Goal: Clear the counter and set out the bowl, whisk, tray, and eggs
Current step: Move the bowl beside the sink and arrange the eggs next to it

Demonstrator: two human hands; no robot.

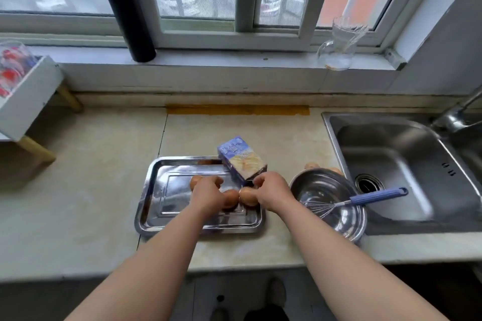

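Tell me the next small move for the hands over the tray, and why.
Probably let both eggs settle and release them: the left hand touches the middle egg, the right hand the rightmost egg, both low in the steel tray, where a third egg already lies.

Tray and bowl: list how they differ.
The tray is rectangular and shallow; the bowl is round and deep. The tray holds brown eggs; the bowl holds a blue-handled whisk. The tray sits left of the bowl, which is next to the sink. Both are shiny metal.
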